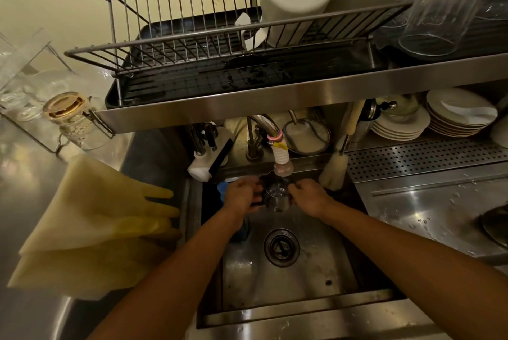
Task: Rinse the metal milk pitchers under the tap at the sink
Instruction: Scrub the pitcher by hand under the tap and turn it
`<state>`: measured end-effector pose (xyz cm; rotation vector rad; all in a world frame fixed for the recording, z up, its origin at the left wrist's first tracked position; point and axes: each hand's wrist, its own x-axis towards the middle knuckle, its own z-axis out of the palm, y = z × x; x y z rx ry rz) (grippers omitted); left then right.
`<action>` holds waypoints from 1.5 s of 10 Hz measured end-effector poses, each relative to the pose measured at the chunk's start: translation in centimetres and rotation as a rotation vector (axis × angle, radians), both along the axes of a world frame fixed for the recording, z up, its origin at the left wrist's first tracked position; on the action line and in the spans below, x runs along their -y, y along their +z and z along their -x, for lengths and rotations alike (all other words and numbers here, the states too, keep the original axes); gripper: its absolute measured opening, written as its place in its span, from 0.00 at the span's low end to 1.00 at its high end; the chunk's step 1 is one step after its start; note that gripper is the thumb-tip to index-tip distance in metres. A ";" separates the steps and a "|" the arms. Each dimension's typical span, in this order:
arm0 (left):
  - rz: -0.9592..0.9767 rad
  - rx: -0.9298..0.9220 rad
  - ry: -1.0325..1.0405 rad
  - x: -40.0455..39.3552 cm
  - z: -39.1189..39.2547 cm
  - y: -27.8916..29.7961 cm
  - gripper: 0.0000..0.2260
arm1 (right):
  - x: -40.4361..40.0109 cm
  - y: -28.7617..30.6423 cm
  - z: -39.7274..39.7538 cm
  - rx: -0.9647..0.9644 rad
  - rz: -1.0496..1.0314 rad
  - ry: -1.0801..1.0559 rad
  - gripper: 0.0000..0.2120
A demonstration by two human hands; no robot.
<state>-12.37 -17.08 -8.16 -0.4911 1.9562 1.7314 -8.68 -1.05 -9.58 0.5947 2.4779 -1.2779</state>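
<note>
both hands in the sink point(316, 279) now, and there's the pitcher point(276, 196) right under the tap point(281, 161), mouth up, held above the basin at twelve o'clock from the drain point(281, 247). left hand point(242, 195) takes it from nine o'clock, fingers curled round the wall and what looks like the handle side. right hand point(309, 196) comes in from three o'clock, fingers bent onto the rim and side. so it's clamped from both flanks. water seems to be landing inside it, though the stream itself is hard to make out.

where could this go wrong? wet steel, wet fingers: if either hand eases off while turning it, the pitcher could slip and drop toward the drain. tilt it too far toward six o'clock and the fill may slosh over the front lip of the sink. and the nozzle sits just above the rim, so lifting carelessly could knock it. there's a brush point(334, 172) standing close at two o'clock of the right hand, an easy thing to bump. gloves point(104, 218) lie out at nine o'clock, well clear.
</note>
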 end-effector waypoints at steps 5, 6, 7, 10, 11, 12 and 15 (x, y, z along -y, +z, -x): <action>0.135 -0.291 0.274 1.2 3.2 3.4 0.25 | 0.4 0.9 -0.1 -0.049 0.117 -0.210 0.18; 0.244 -0.264 0.207 1.4 5.0 4.5 0.23 | 0.3 0.7 0.4 -0.026 0.074 -0.284 0.16; 0.298 -0.160 0.157 1.3 5.8 5.8 0.22 | 0.1 0.3 0.2 0.036 0.030 -0.231 0.15; 0.197 -0.080 0.113 1.9 7.5 6.3 0.18 | -0.1 -0.5 -0.1 -0.012 0.036 -0.261 0.17; 0.318 -0.010 0.105 1.6 7.9 6.7 0.18 | 0.0 -0.3 -0.3 -0.032 0.012 -0.314 0.16; 0.379 -0.038 0.034 1.9 8.3 6.4 0.17 | -0.2 0.1 -0.1 0.032 -0.044 -0.246 0.17; 0.527 -0.018 0.005 2.1 8.8 6.3 0.20 | -0.1 0.4 0.0 0.001 0.050 -0.187 0.20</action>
